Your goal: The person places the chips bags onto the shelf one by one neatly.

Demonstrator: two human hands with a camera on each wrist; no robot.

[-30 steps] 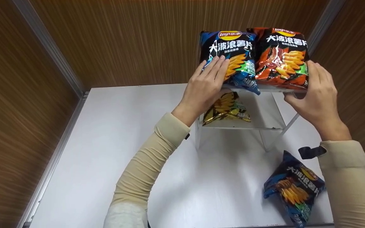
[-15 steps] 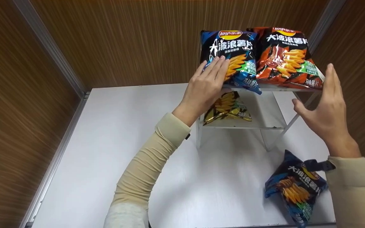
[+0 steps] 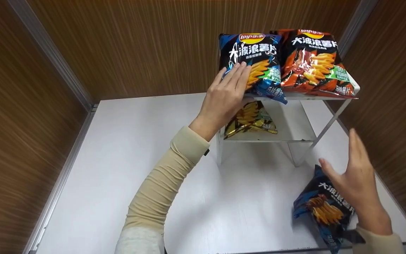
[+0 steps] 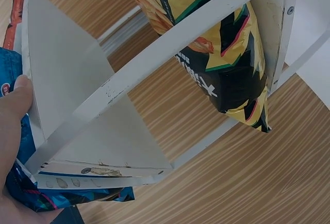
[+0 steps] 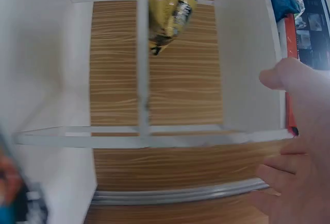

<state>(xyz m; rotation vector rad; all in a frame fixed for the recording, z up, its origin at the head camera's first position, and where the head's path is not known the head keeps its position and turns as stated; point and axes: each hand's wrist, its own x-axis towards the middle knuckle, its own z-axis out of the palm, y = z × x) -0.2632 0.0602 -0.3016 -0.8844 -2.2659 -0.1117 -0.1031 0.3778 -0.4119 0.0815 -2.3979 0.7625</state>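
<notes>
My left hand [image 3: 224,98] rests its straight fingers on the front of a blue chip bag [image 3: 271,72], its thumb at the shelf edge below. That bag stands on the top board of a white two-tier rack [image 3: 291,127], beside a red chip bag [image 3: 310,67]. My right hand [image 3: 358,180] is in the air, fingers straight and thumb spread, holding nothing. Beneath it in the head view, a dark blue chip bag [image 3: 324,208] lies on the table, partly covered by the hand. A yellow and black chip bag [image 4: 232,69] sits on the lower board.
The rack stands on a white table [image 3: 146,148], toward its back right. Brown wood-grain panels [image 3: 136,49] close off the back and both sides. Slanted white bars [image 3: 335,118] form the rack's frame.
My right hand let go of the red bag's right edge and moved down and toward me, over the dark blue bag. My left hand stayed on the blue bag.
</notes>
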